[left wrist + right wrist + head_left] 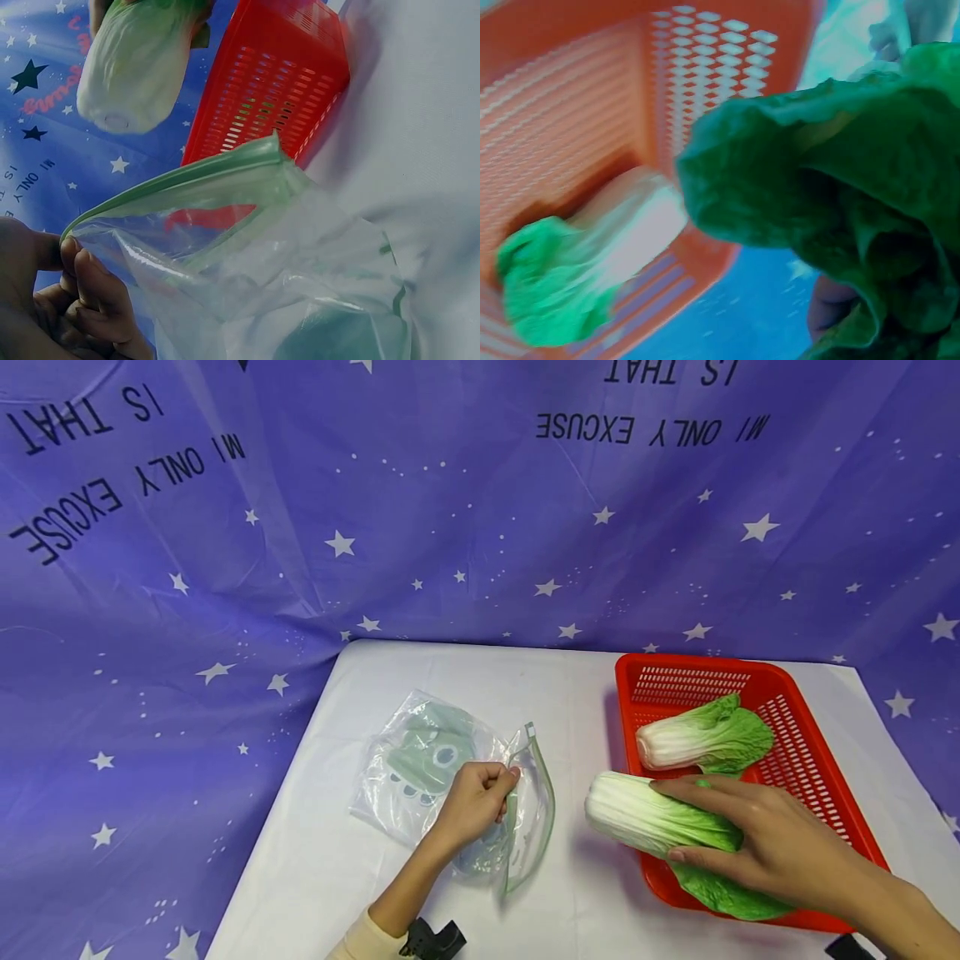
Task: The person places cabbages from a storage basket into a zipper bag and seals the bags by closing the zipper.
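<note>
My left hand [475, 802] pinches the green-edged rim of a clear zip bag [528, 827], whose mouth gapes toward the right. A green cartoon print shows on the bag, which lies on the white table. In my right hand [765, 835] is a napa cabbage [633, 814], gripped round its leafy part with the white base pointing left toward the bag. This cabbage hangs over the near left rim of a red basket [813, 735]. A second napa cabbage [697, 739] lies inside the basket; it also shows in the right wrist view. Leaves hide most of my right fingers there.
The white-covered table [570, 693] carries the bag on the left and the basket on the right. Behind it hangs a purple cloth [465, 510] with stars and lettering. The basket's perforated wall [262, 97] rises close to the bag's mouth in the left wrist view.
</note>
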`<state>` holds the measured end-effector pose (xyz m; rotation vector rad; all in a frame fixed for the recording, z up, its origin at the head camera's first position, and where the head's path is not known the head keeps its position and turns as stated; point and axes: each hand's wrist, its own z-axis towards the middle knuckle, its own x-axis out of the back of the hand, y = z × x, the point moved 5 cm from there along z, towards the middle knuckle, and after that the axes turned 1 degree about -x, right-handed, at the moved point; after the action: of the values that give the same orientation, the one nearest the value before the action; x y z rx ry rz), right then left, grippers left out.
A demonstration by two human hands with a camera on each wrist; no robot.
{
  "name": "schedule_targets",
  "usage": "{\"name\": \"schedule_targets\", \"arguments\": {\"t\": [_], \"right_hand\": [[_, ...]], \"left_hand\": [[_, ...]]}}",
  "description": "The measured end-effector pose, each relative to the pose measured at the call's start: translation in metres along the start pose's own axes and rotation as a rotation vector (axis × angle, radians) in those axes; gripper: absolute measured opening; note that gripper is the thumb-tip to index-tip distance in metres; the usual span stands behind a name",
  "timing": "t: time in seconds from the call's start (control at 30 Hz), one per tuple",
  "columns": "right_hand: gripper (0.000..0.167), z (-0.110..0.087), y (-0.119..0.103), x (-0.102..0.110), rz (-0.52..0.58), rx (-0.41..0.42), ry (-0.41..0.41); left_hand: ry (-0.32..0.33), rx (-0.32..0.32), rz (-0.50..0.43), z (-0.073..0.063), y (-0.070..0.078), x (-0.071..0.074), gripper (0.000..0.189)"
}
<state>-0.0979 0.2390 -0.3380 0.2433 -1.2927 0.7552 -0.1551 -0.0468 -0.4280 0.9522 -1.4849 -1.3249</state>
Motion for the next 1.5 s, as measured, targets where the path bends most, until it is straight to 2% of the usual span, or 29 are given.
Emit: {"name": "schedule_targets", "arguments": {"t": [0.13, 0.27, 0.37, 0.47, 0.53, 0.63, 0.77, 0.93, 1.0, 1.1, 1.23, 1.33, 1.5], "right_hand": [[0.062, 0.018, -0.017, -0.012, 0.003, 0.043, -0.032], [0.059, 0.035, -0.034, -0.029, -0.037, 0.059, -0.145], [0.060, 0.046, -0.045, -0.045, -0.088, 0.069, -0.233], [0.060, 0.056, -0.056, -0.063, -0.127, 0.064, -0.262], [0.060, 0.061, -0.062, -0.074, -0.139, 0.042, -0.259], [0.060, 0.067, -0.070, -0.091, -0.135, -0.031, -0.247], [0.060, 0.074, -0.074, -0.107, -0.115, -0.138, -0.229], [0.060, 0.083, -0.071, -0.121, -0.069, -0.248, -0.211], [0.060, 0.085, -0.067, -0.125, -0.061, -0.292, -0.193], [0.055, 0.088, -0.060, -0.131, -0.021, -0.356, -0.155], [0.043, 0.090, -0.056, -0.138, 0.114, -0.426, -0.120], [0.039, 0.089, -0.057, -0.143, 0.204, -0.449, -0.088], [0.042, 0.087, -0.061, -0.149, 0.266, -0.440, -0.011]], "left_hand": [[0.010, -0.003, 0.027, -0.002, 0.002, 0.001, 0.042], [0.009, -0.008, 0.038, -0.003, 0.001, 0.002, 0.042], [0.007, -0.013, 0.042, -0.001, -0.009, 0.002, 0.043], [0.004, -0.018, 0.041, 0.001, -0.021, 0.000, 0.043], [-0.006, -0.026, 0.038, 0.001, -0.027, -0.001, 0.043], [-0.014, -0.066, 0.049, 0.000, -0.028, -0.002, 0.043], [0.011, -0.132, 0.127, -0.001, -0.023, -0.001, 0.042], [0.039, -0.135, 0.172, -0.001, -0.020, 0.001, 0.041], [0.025, -0.129, 0.161, -0.002, -0.016, 0.000, 0.041], [-0.014, -0.143, 0.138, -0.007, 0.002, -0.003, 0.041], [-0.036, -0.184, 0.129, -0.013, 0.025, -0.006, 0.040], [-0.023, -0.193, 0.138, -0.014, 0.031, -0.007, 0.040], [-0.025, -0.176, 0.151, -0.016, 0.031, -0.007, 0.039]]}}
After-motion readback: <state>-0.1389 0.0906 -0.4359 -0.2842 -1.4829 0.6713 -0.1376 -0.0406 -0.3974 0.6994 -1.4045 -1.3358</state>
